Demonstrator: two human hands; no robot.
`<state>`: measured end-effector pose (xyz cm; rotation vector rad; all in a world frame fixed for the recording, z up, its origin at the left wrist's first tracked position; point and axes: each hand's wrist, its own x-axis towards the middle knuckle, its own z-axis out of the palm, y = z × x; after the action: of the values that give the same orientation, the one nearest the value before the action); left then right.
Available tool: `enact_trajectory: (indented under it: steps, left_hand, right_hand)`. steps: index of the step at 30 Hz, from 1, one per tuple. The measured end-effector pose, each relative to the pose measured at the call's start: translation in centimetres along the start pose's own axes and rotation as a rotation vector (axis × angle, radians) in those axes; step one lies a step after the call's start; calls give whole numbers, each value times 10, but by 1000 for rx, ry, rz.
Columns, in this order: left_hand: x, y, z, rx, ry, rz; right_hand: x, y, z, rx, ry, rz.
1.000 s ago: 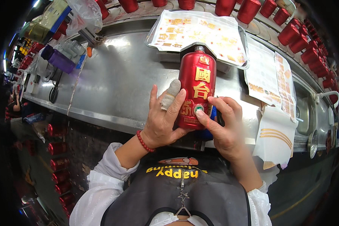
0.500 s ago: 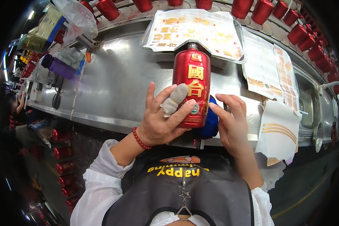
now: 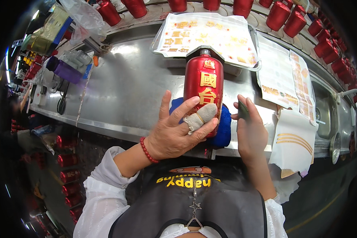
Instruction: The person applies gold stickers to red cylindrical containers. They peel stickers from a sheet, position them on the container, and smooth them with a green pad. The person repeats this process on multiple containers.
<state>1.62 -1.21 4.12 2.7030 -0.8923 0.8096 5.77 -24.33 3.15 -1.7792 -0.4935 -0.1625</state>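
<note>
A glossy red bottle (image 3: 198, 77) with raised gold characters lies tilted back in a dark angular rest, its neck pointing away from me. A blue cloth (image 3: 225, 125) shows on both sides below it. My left hand (image 3: 178, 129), one finger wrapped in pale cloth (image 3: 201, 118), holds the bottle's lower front. Its fingers are spread and cover the lower lettering. To the right, apart from the bottle, my right hand (image 3: 250, 133) pinches a small, dark green flat piece (image 3: 243, 111). That hand is partly blurred.
Behind the bottle, a tray (image 3: 154, 43) bears a sheet of gold decals (image 3: 204, 35). More sheets (image 3: 279, 75) lie right, near a sink (image 3: 325, 107). Red bottles (image 3: 279, 16) line the conveyor behind. A purple bottle (image 3: 63, 70) and scissors (image 3: 62, 102) lie left.
My right hand, earlier seen beside the bottle without the green piece, has moved slightly right and now holds it. My left fingers have shifted over the bottle's lower front. Bottles behind have changed position.
</note>
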Motion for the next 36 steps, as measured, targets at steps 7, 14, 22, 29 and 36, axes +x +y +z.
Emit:
enact_trajectory:
  steps: [7,14,22,29,36]
  left_hand:
    - [9,6,-1,19,10,149]
    - [-5,7,7,-214,73,-314]
    - [1,5,5,-156,22,-300]
    - [-8,1,14,-206,56,-301]
    - [-17,1,19,-274,19,-344]
  right_hand:
    - [-2,1,-7,-25,102,28]
    - [39,-23,25,127,2,53]
    - [48,-2,20,74,151,19]
    - [29,-4,18,95,158,143]
    - [10,26,19,-11,176,220]
